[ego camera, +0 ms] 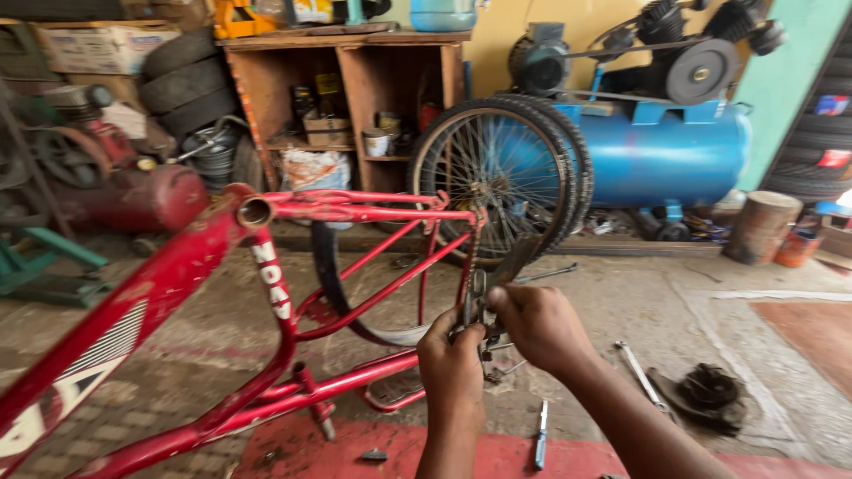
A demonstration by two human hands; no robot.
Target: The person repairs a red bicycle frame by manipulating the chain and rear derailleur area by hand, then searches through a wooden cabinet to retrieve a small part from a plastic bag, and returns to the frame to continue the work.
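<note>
Looking at the centre of the frame, I see my left hand (451, 355) and my right hand (539, 326) side by side at the rear end of the red bicycle frame (266, 266), which lies upside down across the left and middle of the picture. Both hands are closed around metal tools (484, 288), which look like pliers and a spanner, at the chain (468, 257). I judge the frame stiff and heavy, best held by its tubes; the chain is limp and probably greasy, so slippery. My forearms rise from the lower edge, wrists bent slightly inward. A wheel (497, 168) leans behind, upper centre.
</note>
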